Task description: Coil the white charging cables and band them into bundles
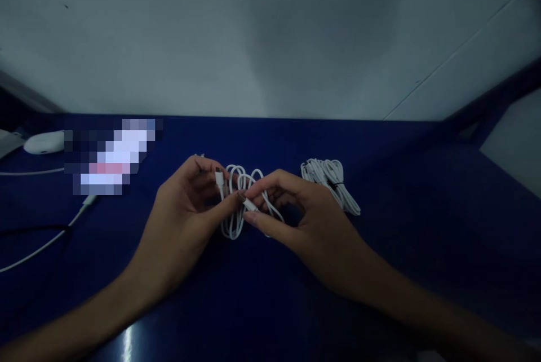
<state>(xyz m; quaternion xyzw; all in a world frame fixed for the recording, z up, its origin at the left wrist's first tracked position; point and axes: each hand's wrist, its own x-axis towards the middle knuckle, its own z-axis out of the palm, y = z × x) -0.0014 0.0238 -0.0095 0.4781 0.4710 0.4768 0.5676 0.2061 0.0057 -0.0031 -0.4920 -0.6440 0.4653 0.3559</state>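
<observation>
Reaching in from the near edge of the dark blue table (270,305), we see both forearms meet near the middle of the surface. Our left hand (186,221) is curled around a loosely looped white cable (235,221), with one white plug (219,177) standing up between its thumb and fingers. Our right hand (304,221) pinches the cable's other plug (249,204) between thumb and forefinger, right beside the left thumb tip, so both hands grip the same cable. Just beyond the right hand lies a second white cable bundle (329,179), tied with a dark band and untouched. Toward the left edge a thin white cord (46,241) trails across the surface, and further back at the far left corner sits a white rounded object (44,142) against the pale wall (270,40)
</observation>
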